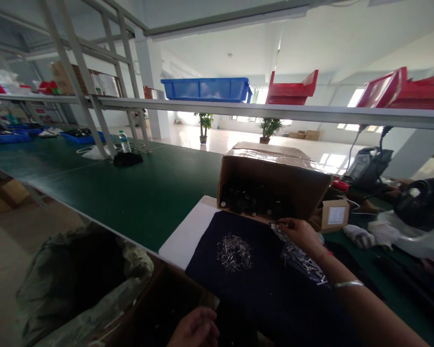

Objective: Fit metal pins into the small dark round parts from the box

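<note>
My right hand (299, 234) reaches to the front edge of an open cardboard box (275, 159), thumb and fingers pinched together. What lies between the fingertips is too small to make out. Just beneath this hand is a clear plastic bag (304, 262) of small metal pins. Dark parts (253, 197) fill the bottom of the box, some with shiny ends. A loose pile of metal pins (234, 253) rests on a dark blue cloth (264, 289). Low in the view, my left hand (196, 328) hovers near the cloth's front edge, its fingers loosely bent and apart from the pins.
Left of the cloth lies a white board (186, 236) on the green table (148, 202). A large sack (83, 289) stands open below the edge. A small carton (334, 215) and a black fan (423, 207) are on the right. Overhead, a shelf holds a blue bin (207, 89).
</note>
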Motion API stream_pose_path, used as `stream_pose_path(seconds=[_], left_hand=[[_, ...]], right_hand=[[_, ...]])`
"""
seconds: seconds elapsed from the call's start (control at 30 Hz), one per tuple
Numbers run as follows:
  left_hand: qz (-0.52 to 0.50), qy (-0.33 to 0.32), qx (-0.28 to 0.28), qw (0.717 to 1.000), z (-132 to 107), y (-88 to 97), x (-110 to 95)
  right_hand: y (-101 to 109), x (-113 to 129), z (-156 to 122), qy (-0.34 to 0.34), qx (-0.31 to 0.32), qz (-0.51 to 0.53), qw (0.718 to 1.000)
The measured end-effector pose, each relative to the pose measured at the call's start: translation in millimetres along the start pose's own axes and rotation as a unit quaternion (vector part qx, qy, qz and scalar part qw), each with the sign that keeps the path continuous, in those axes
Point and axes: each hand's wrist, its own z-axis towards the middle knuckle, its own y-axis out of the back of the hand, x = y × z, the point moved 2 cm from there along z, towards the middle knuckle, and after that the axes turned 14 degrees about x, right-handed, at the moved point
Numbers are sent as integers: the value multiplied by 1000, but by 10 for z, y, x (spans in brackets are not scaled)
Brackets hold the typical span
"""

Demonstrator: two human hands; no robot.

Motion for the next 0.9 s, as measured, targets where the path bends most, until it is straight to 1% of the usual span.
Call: stream_pose_path(seconds=[0.03,0.1,0.2,0.3,0.37,0.47,0.57,0.6,0.63,0.7,0.77,0.8,0.83,0.87,0.9], left_hand=[[-9,-12,17,1000,36,-123,-126],[-19,-38,31,999,118,-347,-359],[-7,-70,53,996,228,-640,-645],[3,-86,89,992,292,-876,-812],[2,-87,108,990,312,-983,-845],[3,-75,125,989,317,-1057,-823],[-6,-70,126,989,292,-1054,-832],[-14,-72,124,990,279,-1045,-858],[-24,-76,116,990,266,-1031,-896],[-48,-88,89,991,247,-993,-994],[-73,-95,60,991,243,-942,-1086],[-87,-94,55,990,246,-915,-1115],[-100,-89,57,989,248,-891,-1130],[-109,-79,64,989,248,-871,-1128],[-113,-64,77,989,240,-856,-1112]], right_hand=[[-40,-21,-79,16,-12,-2,1000],[-123,-50,-231,51,-40,-16,998],[-208,-67,-380,115,-73,-53,989],[-212,-79,-367,169,-88,-92,977],[-167,-99,-262,178,-98,-108,973],[-37,-154,-32,137,-119,-113,977],[129,-205,117,90,-143,-108,980],[180,-204,115,92,-150,-109,978],[222,-188,79,109,-156,-113,975],[267,-99,-100,170,-156,-126,965],[252,67,-420,259,-146,-144,944],[224,174,-622,313,-144,-155,926],[188,299,-856,405,-161,-171,883],[147,414,-1092,479,-177,-174,842],[103,518,-1318,539,-187,-166,804]])
